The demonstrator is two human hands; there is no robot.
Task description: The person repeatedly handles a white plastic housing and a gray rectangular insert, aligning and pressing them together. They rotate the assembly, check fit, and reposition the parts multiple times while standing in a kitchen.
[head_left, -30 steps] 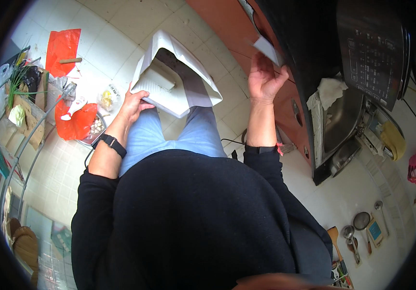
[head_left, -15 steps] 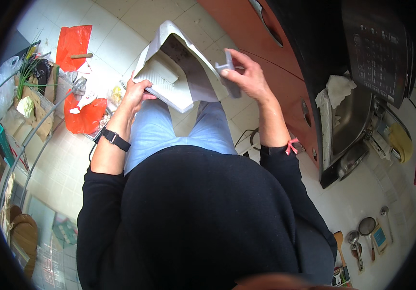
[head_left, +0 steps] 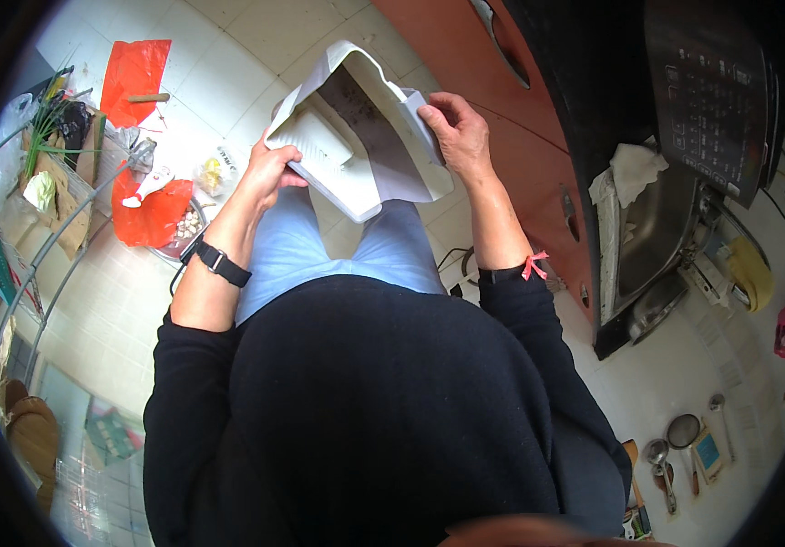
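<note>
Filling the lower centre, a black-clad torso (head_left: 383,392) conceals the ground beneath it, while the dark fisheye rim crops the outer surroundings. The red-brown cabinet (head_left: 524,128) is cut off by the upper edge. The blue trousers (head_left: 287,242) are partly covered by the white housing (head_left: 365,150), which is held between the 2 hands, above the thighs. This housing is angular and hollow, its opening facing the viewer; a pale block with ribbing beside it occupies the left interior, and 1 inner wall is grey. The deepest part is shadowed, with dark speckles that are hard to identify. The left hand (head_left: 274,171) clasps the left corner, thumb over the rim, remaining fingers partly hidden. The right hand (head_left: 459,139) pinches the grey piece (head_left: 420,130), with some fingertips out of sight. This smaller, narrow piece stands against the housing's right edge; whether it is joined or merely touching cannot be told.
</note>
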